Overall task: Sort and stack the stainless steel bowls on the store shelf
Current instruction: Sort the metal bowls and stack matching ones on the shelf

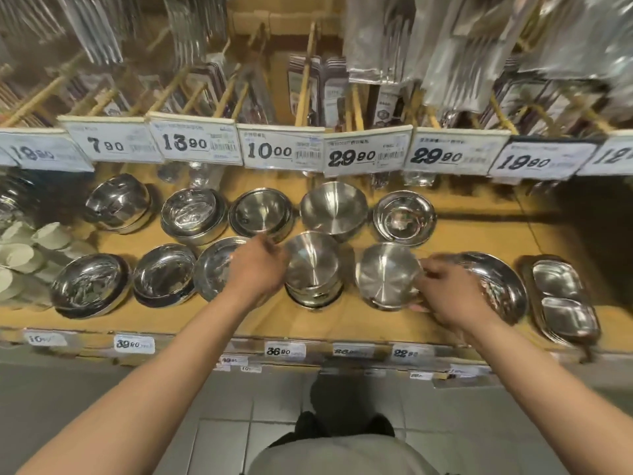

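On the wooden store shelf (479,234), a shiny round stainless steel bowl (387,274) is gripped at its rim by the curled right hand (452,296). A stacked steel bowl (313,265) is touched by the left hand (257,265), fingers loosely curled just beside its wall.

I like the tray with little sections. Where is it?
In the head view, the divided tray sits at the far right of the shelf's front row, just right of the big round plate beside the right hand.

shelf (479,231) wooden | steel bowls (313,269) two rows | divided trays (561,299) right
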The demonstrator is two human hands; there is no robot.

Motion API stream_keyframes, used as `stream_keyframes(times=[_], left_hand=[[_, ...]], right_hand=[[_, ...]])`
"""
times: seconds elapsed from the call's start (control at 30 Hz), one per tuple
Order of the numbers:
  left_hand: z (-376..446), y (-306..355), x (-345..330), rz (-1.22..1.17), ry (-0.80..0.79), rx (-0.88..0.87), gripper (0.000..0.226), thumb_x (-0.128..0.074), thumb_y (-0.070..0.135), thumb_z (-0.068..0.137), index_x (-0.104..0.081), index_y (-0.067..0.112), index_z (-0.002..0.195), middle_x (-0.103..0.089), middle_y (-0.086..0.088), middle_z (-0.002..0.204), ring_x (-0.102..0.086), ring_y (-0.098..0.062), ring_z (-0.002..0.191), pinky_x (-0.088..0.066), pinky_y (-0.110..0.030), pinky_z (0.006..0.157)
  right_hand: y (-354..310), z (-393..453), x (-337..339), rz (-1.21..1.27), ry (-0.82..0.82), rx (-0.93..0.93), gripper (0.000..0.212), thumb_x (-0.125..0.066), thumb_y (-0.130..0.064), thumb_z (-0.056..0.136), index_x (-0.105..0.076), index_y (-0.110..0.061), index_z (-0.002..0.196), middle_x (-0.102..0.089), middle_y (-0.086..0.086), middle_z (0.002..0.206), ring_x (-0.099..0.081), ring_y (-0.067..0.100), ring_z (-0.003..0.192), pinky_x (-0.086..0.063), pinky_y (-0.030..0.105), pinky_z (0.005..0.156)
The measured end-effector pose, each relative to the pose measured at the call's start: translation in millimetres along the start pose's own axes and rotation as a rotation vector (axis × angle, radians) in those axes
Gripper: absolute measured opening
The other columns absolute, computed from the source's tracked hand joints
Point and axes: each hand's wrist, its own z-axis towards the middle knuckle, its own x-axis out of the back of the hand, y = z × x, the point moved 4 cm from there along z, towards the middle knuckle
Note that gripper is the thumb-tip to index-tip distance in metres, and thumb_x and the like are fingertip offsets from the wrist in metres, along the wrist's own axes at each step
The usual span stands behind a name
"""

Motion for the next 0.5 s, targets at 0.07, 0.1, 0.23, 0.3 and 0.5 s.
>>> stream_keyframes(times=[0.07,0.1,0.23,0.3,0.5], left_hand=[[5.3,-2.8,-9.6,0.056,-0.068,0.004,0.03,-0.059,0.037,0.093,-0.068,0.008,0.098,-0.07,-0.008,0.097,-0.062,-0.027,0.089,-0.047,-0.034,0.073],[7.8,-4.0,-13.9,0.077,-0.106,0.012,0.029,-0.061,0.036,0.091,-0.068,0.008,0.098,-0.071,-0.009,0.098,-0.063,-0.027,0.089,-0.046,-0.033,0.07],[16.4,-11.2,-22.3,0.055,-0.157,0.028,0.021,-0.069,0.027,0.085,-0.074,0.009,0.096,-0.075,-0.01,0.094,-0.07,-0.03,0.09,-0.059,-0.038,0.079],[19.2,-14.6,-23.7,-0.056,-0.164,0.044,0.016,-0.071,0.021,0.084,-0.075,0.006,0.088,-0.077,-0.013,0.084,-0.074,-0.031,0.083,-0.062,-0.045,0.079],[23.1,-20.7,-14.8,-0.269,-0.126,0.09,0.005,-0.072,0.006,0.081,-0.068,0.003,0.083,-0.076,-0.02,0.08,-0.076,-0.034,0.075,-0.062,-0.052,0.08]], right_hand=[[18.5,-2.2,-4.7,-0.1,0.021,-0.046,0.022,-0.061,-0.008,0.095,-0.077,-0.021,0.102,-0.077,0.002,0.085,-0.076,0.021,0.071,-0.064,0.042,0.073],[25.3,-2.2,-8.1,-0.152,0.027,-0.068,0.024,-0.059,-0.006,0.094,-0.077,-0.02,0.101,-0.077,0.005,0.086,-0.075,0.023,0.074,-0.064,0.043,0.074],[44.0,1.3,-20.4,-0.345,0.03,-0.132,0.021,-0.055,-0.008,0.092,-0.074,-0.009,0.098,-0.068,0.001,0.068,-0.064,0.014,0.06,-0.049,0.027,0.059],[51.0,1.9,-24.8,-0.4,0.025,-0.151,0.019,-0.055,-0.01,0.093,-0.073,-0.009,0.101,-0.068,0.002,0.072,-0.064,0.016,0.067,-0.047,0.028,0.063],[62.3,4.1,-36.7,-0.321,0.067,-0.157,0.037,-0.056,-0.007,0.093,-0.065,-0.007,0.128,-0.07,0.016,0.12,-0.064,0.034,0.111,-0.048,0.031,0.087]])
